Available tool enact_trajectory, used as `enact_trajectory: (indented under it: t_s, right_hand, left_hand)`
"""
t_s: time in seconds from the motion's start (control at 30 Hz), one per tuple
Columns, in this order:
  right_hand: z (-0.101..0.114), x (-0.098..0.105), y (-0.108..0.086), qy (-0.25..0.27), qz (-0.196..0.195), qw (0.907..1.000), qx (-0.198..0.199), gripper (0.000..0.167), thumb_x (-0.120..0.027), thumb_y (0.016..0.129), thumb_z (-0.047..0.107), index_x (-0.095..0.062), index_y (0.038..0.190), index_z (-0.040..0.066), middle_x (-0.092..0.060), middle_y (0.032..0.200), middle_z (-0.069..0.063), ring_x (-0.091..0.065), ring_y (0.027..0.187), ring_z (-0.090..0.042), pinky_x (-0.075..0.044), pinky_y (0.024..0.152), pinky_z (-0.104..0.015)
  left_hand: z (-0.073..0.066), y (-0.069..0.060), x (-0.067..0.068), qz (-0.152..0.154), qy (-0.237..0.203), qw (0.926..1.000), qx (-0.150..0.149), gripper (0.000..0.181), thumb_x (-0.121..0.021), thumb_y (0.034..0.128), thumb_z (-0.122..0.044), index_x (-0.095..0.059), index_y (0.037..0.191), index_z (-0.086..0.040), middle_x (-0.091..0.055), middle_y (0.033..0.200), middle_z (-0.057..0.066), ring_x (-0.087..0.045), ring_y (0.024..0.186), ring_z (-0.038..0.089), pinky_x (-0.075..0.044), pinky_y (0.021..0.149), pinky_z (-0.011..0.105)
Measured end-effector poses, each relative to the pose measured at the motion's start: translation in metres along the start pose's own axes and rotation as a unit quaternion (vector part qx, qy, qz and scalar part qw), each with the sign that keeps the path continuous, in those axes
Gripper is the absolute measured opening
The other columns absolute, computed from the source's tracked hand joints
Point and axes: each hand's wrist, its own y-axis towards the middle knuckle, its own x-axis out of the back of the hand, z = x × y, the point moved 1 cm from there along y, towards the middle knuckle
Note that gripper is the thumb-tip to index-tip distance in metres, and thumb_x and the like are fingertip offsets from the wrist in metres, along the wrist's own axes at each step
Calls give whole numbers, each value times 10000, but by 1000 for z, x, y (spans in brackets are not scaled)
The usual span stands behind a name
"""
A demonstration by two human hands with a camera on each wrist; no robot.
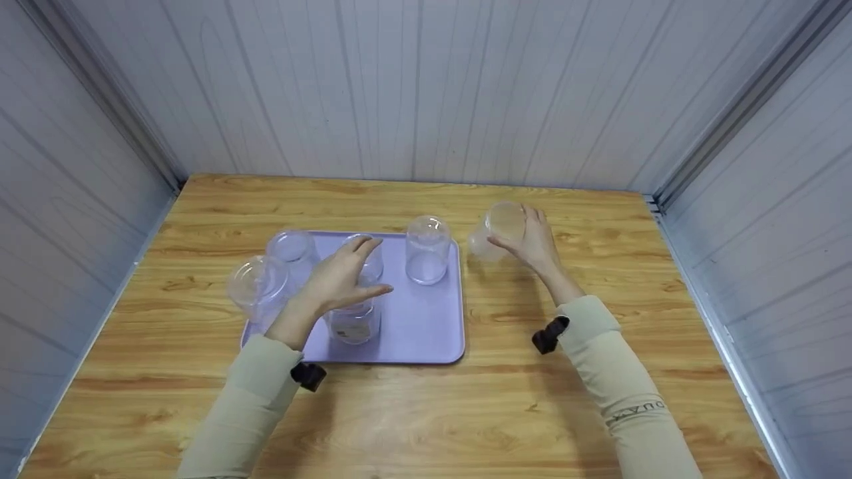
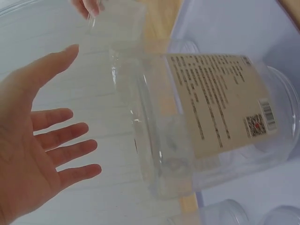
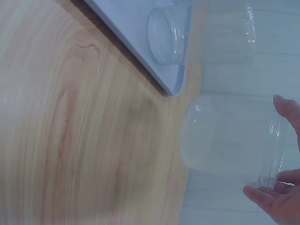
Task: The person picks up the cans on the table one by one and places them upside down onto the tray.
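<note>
My right hand (image 1: 534, 245) grips a clear plastic jar (image 1: 504, 229) near one end, to the right of the tray; the jar is tilted. In the right wrist view, thumb and fingers close around the rim of that jar (image 3: 225, 136). My left hand (image 1: 333, 278) is over the tray with fingers spread and holds nothing. Below it stands a clear jar with a printed label (image 1: 353, 331); in the left wrist view a gap separates the hand (image 2: 37, 145) from the labelled jar (image 2: 220, 105). Another clear jar (image 1: 426, 251) stands at the tray's right side.
The purple tray (image 1: 426, 332) lies on a wood-grain table (image 1: 413, 426). More clear jars stand at its left, including one at the back (image 1: 291, 247) and one at the left edge (image 1: 256, 285). Pale panel walls (image 1: 413, 86) enclose the table's back and sides.
</note>
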Motion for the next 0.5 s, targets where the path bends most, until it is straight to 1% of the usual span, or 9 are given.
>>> enact_trajectory:
  t_s: [0.1, 0.2, 0.3, 0.5]
  right_hand:
    - [4, 3, -4, 195, -113, 9997, -27, 940, -716, 687, 438, -261, 1339, -63, -319, 1314, -244, -340, 1183, -364, -321, 953, -462]
    - [7, 7, -7, 434, -242, 9988, -13, 950, -720, 679, 448, -265, 1339, -60, -335, 1297, -236, -366, 1164, -349, -362, 924, -438]
    - [9, 10, -10, 646, -378, 9972, 55, 971, -723, 669, 459, -259, 1345, -61, -339, 1290, -234, -381, 1153, -348, -387, 904, -428]
    - [13, 18, -17, 1003, -703, 9922, 222, 960, -728, 663, 457, -282, 1338, -59, -366, 1278, -210, -390, 1136, -330, -401, 890, -400]
  left_hand:
    - [-4, 1, 0, -191, -69, 9997, 132, 739, -651, 768, -406, -363, 1322, -10, -396, 1300, 200, -422, 1145, 341, -391, 894, 461]
    - [-8, 1, 0, -461, -202, 9984, 257, 681, -637, 791, -376, -385, 1307, -11, -432, 1269, 188, -459, 1106, 337, -419, 859, 456]
    - [-12, 1, 1, -754, -356, 9961, 303, 627, -630, 806, -343, -410, 1290, -10, -464, 1238, 172, -485, 1075, 325, -437, 836, 444]
    - [-17, 2, -2, -1316, -626, 9889, 301, 547, -644, 808, -263, -454, 1254, -10, -507, 1168, 151, -501, 1048, 306, -432, 843, 421]
